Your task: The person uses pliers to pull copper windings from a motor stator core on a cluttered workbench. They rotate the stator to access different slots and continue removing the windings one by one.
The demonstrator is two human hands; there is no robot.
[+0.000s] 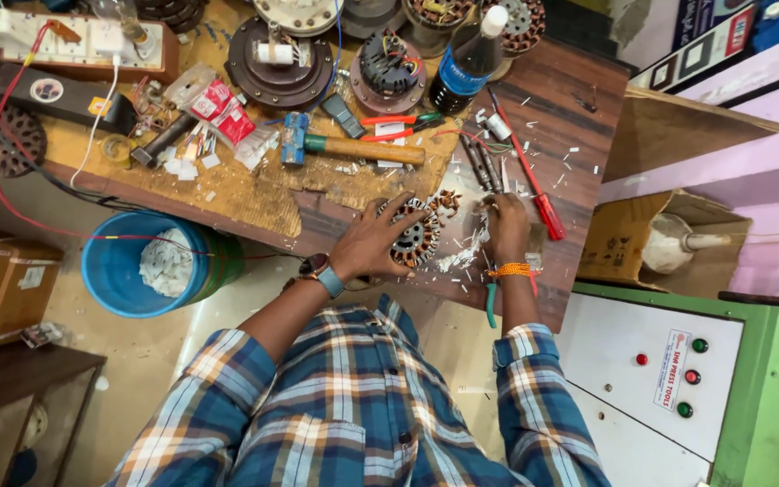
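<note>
The work in hand seems to be the stripping or cleaning of a motor stator — a round ring of steel with copper winding — which lies flat near the front edge of the bench, between the two hands. The left hand is spread wide, palm down, and presses on the stator to keep it in place. The right hand is just beside the ring on its right; its fingers are curled, but what they pinch I cannot tell, because the back of the hand hides it. White paper scraps lie in a small heap between the hands. I judge that the next move calls for a firm hold by the left hand while the right pulls or picks at the slots, with care not to tear the copper wire.

Now the count, from near to far: one blue bucket on the floor with white scraps inside; one stator under the hands; one red screwdriver; one hammer with a wooden handle; one dark bottle with a white cap — and at least four more motor parts along the far edge.
</note>
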